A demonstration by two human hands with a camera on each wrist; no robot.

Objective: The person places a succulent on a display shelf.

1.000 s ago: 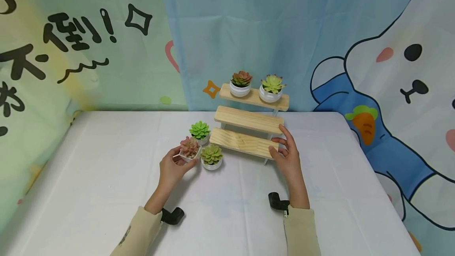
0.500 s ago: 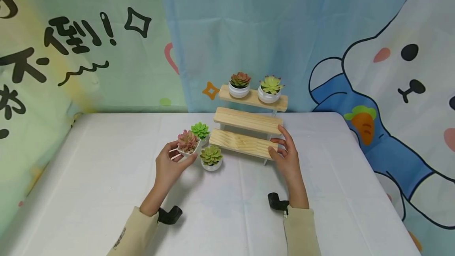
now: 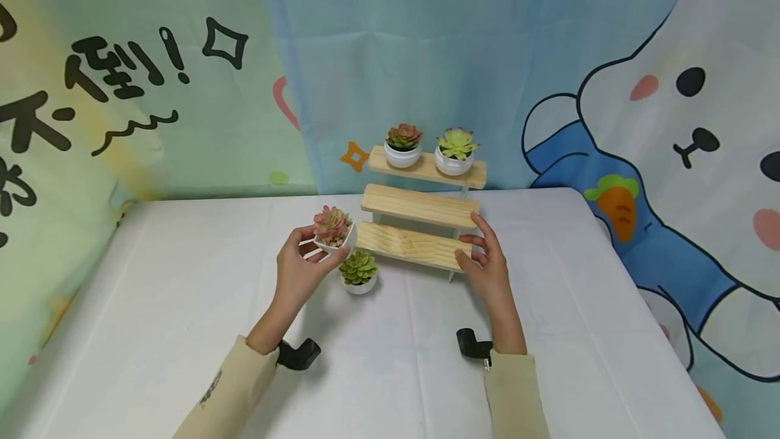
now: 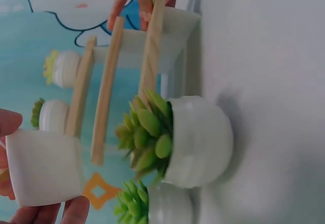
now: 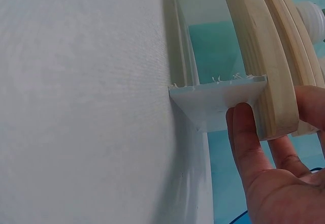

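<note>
My left hand [image 3: 302, 269] holds a pink succulent [image 3: 332, 225] in a white square pot [image 4: 46, 167], raised off the table just left of a three-tier wooden display stand [image 3: 414, 247]. Thumb and fingers grip the pot's sides. At the stand's right end, my right hand [image 3: 489, 276] grips the bottom shelf [image 5: 277, 97], with one finger reaching up to the middle shelf. A green succulent [image 3: 358, 268] in a round white pot stands on the table below the lifted one. Another bright green succulent [image 4: 133, 202] shows in the left wrist view; the head view hides it.
On the stand's top shelf sit a reddish succulent [image 3: 403, 145] and a yellow-green succulent [image 3: 455, 153], both in round white pots. The middle and bottom shelves bear no pots. A white cloth covers the table [image 3: 390, 364], and a printed curtain [image 3: 390, 53] hangs behind.
My left hand has lifted the pink succulent from beside the two green ones, first slightly left, then up and right towards the stand. My right hand stays at the stand's end.
</note>
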